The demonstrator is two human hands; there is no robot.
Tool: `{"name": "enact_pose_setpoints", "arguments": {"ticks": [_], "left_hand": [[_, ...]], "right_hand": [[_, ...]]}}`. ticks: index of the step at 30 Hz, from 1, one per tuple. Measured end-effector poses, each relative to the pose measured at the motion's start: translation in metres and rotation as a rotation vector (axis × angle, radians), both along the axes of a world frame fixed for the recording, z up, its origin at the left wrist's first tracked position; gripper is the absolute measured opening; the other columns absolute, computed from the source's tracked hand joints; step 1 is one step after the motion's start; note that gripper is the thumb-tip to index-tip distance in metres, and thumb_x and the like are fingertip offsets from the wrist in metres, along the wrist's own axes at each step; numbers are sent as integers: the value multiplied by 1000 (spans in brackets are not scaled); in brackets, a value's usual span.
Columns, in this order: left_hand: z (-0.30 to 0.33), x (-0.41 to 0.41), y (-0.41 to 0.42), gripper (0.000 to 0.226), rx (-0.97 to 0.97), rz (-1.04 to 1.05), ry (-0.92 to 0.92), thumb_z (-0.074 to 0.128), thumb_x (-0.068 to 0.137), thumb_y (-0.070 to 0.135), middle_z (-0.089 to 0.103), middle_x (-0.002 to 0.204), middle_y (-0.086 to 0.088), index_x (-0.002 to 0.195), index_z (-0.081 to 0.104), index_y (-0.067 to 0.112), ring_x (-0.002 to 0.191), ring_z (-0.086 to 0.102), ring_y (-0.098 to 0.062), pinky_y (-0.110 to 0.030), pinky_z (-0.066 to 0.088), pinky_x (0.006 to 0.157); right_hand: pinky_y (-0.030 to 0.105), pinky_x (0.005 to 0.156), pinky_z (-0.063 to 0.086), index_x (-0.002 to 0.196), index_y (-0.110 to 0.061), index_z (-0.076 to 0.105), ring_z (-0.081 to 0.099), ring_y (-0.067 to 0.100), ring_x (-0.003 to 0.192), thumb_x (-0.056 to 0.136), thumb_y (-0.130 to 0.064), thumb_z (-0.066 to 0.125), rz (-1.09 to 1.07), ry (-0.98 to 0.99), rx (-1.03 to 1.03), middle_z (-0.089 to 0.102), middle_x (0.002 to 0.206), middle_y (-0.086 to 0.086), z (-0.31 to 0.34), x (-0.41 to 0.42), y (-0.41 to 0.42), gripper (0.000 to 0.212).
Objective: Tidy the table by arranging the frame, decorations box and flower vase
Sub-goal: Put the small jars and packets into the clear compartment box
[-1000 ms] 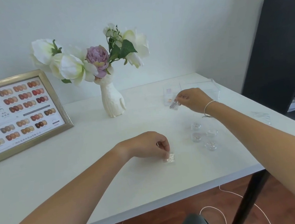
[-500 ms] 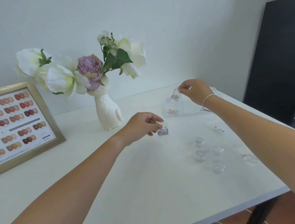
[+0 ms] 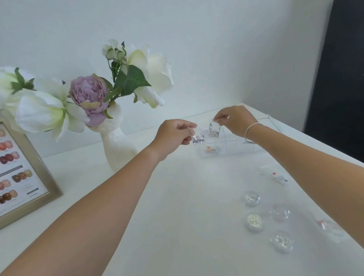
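A clear plastic decorations box (image 3: 234,146) with compartments sits at the table's far right. Just above its left end, my left hand (image 3: 174,135) pinches a small clear packet of sparkly bits (image 3: 198,138). My right hand (image 3: 234,119) pinches a second small packet (image 3: 214,132) over the box. The white vase (image 3: 118,142) with white and lilac flowers stands left of the box. A gold frame (image 3: 32,164) showing nail colour samples leans at the far left.
Several small round clear pots (image 3: 254,221) of glitter lie on the white table (image 3: 175,229) at the right, under my right forearm. Small clear packets (image 3: 278,178) lie beside them. A dark panel (image 3: 346,78) stands beyond the table's right edge.
My left hand picked a packet up from the near table and carried it to the box. My right hand lifted its packet above the box. The camera moved closer.
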State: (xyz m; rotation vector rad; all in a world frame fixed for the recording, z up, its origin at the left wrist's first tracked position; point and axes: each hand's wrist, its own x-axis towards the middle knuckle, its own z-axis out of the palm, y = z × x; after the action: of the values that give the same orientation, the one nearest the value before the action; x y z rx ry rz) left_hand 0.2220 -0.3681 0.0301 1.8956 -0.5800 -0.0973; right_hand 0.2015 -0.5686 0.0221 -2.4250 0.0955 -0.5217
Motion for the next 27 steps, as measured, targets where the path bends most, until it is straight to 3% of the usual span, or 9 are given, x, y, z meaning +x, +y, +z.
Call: {"name": "enact_pose_setpoints", "arguments": {"ticks": [4, 7, 11, 14, 20, 22, 27], "left_hand": [[-3, 15, -15, 19, 17, 19, -11, 56, 86, 5, 61, 74, 1, 102, 66, 7, 66, 58, -9, -16, 53, 65], [-5, 23, -25, 21, 34, 28, -23, 55, 87, 5, 60, 74, 2, 105, 66, 6, 65, 57, -8, -15, 52, 64], [-6, 31, -38, 23, 63, 29, -41, 54, 87, 5, 61, 76, 3, 108, 66, 6, 66, 56, -6, -9, 49, 56], [-8, 35, -46, 25, 127, 39, -77, 53, 88, 6, 63, 87, -2, 108, 66, 9, 69, 53, -4, -13, 42, 60], [-17, 38, -56, 29, 303, 34, -141, 47, 89, 7, 68, 114, -6, 111, 66, 9, 106, 58, -15, -13, 41, 74], [-21, 38, -56, 29, 356, 39, -169, 49, 90, 10, 63, 124, -4, 114, 65, 8, 117, 55, -16, -15, 37, 87], [-23, 35, -48, 37, 429, 73, -244, 46, 91, 13, 54, 136, -4, 127, 56, 11, 127, 47, -19, -17, 30, 94]], "right_hand": [[28, 85, 40, 104, -23, 69, 56, 19, 102, 88, -24, 52, 24, 81, -97, 68, 111, 2, -8, 2, -4, 24], [33, 96, 37, 111, -24, 66, 52, 21, 108, 91, -24, 48, 15, 36, -120, 63, 118, 1, -13, -3, -11, 27], [28, 87, 39, 109, -20, 66, 50, 13, 89, 91, -20, 50, 27, -29, -104, 64, 112, 1, -14, -18, -23, 25], [23, 80, 36, 108, -20, 67, 51, 13, 84, 90, -20, 51, 27, -36, -71, 64, 109, -1, -15, -31, -32, 24], [27, 81, 39, 102, -23, 68, 53, 14, 83, 90, -22, 52, 26, -53, -90, 65, 105, -4, -15, -48, -41, 21], [26, 81, 39, 101, -24, 69, 53, 13, 82, 90, -21, 52, 33, -59, -81, 65, 104, -4, -15, -51, -40, 20], [22, 77, 36, 100, -23, 69, 52, 13, 80, 89, -19, 53, 62, -58, -49, 64, 98, -5, -19, -64, -33, 20]]}}
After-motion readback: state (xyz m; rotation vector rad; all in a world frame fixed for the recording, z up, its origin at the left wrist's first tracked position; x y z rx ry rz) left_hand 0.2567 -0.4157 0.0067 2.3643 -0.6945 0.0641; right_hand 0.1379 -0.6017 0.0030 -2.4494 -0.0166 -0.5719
